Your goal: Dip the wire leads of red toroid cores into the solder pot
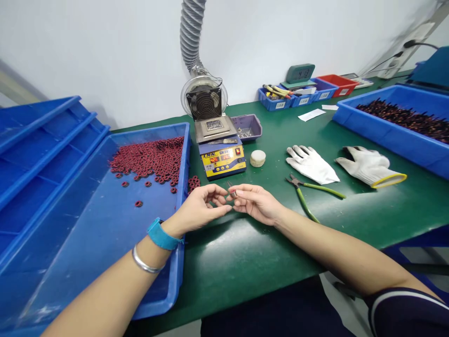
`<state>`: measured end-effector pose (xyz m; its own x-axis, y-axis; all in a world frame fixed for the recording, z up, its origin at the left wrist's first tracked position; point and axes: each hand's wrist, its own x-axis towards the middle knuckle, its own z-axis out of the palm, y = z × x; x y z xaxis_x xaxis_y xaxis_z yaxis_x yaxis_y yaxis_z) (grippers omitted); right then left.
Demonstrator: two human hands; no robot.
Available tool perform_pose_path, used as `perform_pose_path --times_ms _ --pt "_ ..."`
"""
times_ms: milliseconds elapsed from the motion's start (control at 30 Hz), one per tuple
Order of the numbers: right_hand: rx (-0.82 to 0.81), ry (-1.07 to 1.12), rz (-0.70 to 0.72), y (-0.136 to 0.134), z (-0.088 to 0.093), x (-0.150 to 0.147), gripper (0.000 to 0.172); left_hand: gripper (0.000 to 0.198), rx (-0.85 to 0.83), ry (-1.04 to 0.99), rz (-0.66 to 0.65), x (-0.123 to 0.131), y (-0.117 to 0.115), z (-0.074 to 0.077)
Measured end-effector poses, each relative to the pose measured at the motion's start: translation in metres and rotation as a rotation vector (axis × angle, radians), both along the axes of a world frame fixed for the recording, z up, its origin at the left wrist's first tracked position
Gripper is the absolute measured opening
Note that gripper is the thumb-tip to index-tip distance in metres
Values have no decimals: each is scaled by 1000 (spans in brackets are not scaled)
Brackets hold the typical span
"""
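My right hand (256,202) pinches a small red wire-wound ring coil (233,193) between thumb and fingers, its thin leads pointing up and away. Close by on the left, my left hand (201,206) is open, with fingers curled and the thumb stretched apart from them. Its fingertips come very near the coil; whether they touch it is hard to see. Many similar red coils (150,159) lie heaped in the blue tray (105,243) on the left. Just beyond my hands stands a solder pot (222,161) with a lit red display.
A fume duct (192,37) hangs behind the pot. Nearby are a round white tin (257,158), a purple tray (257,126), green-handled cutters (305,196) and white gloves (310,164). Another blue tray (393,128) of dark parts stands right. Small bins (277,104) and a clock (300,73) line the back.
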<state>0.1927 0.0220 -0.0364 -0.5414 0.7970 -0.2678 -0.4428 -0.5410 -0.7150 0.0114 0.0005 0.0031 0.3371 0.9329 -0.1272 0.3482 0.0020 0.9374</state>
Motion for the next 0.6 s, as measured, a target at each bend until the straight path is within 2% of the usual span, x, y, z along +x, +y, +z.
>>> perform_pose_path --times_ms 67,200,300,400,500,600 --pt "50 -48 -21 3 6 3 33 32 7 25 0 -1 1 -2" --pt "283 -247 -107 28 27 7 30 35 13 90 10 -2 3 -7" --pt "423 -355 -164 66 54 3 24 35 37 155 5 -2 3 -11" --pt "561 -467 -216 116 86 -10 16 32 71 227 -24 -3 3 -14" --pt "852 -877 -197 166 113 -31 6 29 104 277 -60 -4 3 -17" --pt "1088 -1237 -217 204 130 -53 2 30 116 298 -75 -4 4 -19"
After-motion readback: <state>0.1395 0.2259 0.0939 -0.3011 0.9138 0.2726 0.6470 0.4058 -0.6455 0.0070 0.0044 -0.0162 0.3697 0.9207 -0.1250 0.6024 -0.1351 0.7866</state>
